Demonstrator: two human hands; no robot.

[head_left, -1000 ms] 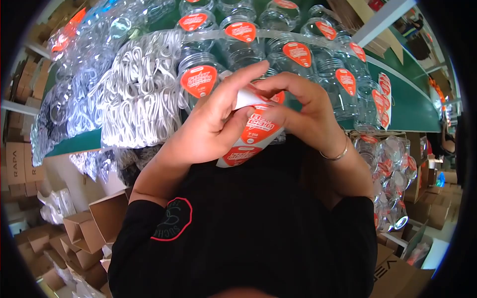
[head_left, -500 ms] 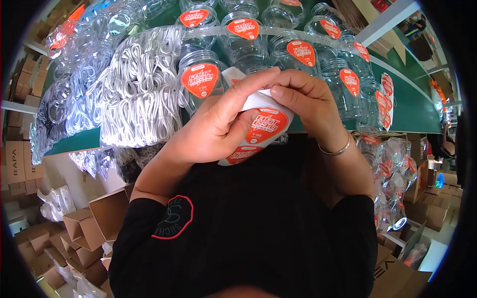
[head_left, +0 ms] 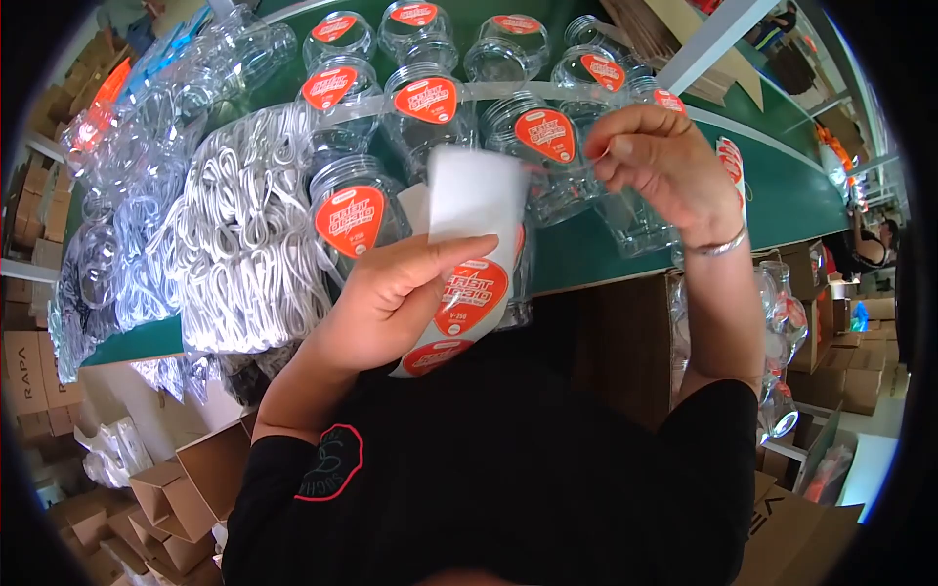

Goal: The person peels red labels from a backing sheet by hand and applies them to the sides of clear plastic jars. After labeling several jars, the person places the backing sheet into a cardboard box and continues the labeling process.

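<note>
My left hand point(head_left: 381, 308) is closed on a strip of red labels point(head_left: 474, 293), thumb lying across it. The strip's upper end is bare white backing, standing up past the thumb. Up and to the right, my right hand point(head_left: 679, 176) pinches a thin label point(head_left: 592, 159) between thumb and fingertips; it shows almost edge-on and is partly blurred. Behind that hand stands a clear jar point(head_left: 552, 195) with a red label on its front. Close to my left hand is another labelled jar point(head_left: 350, 223).
Several labelled clear jars point(head_left: 427, 101) stand in rows on the green table point(head_left: 586, 269). Bundles of white cord point(head_left: 244, 244) lie at the left, beside bagged clear plastic pieces point(head_left: 161, 215). A metal post point(head_left: 718, 44) rises at the right. Cardboard boxes point(head_left: 171, 498) lie below left.
My hands have moved apart: the right went up and right, away from the strip, with a thin label. The strip's bare backing now stands upright. The view has shifted slightly.
</note>
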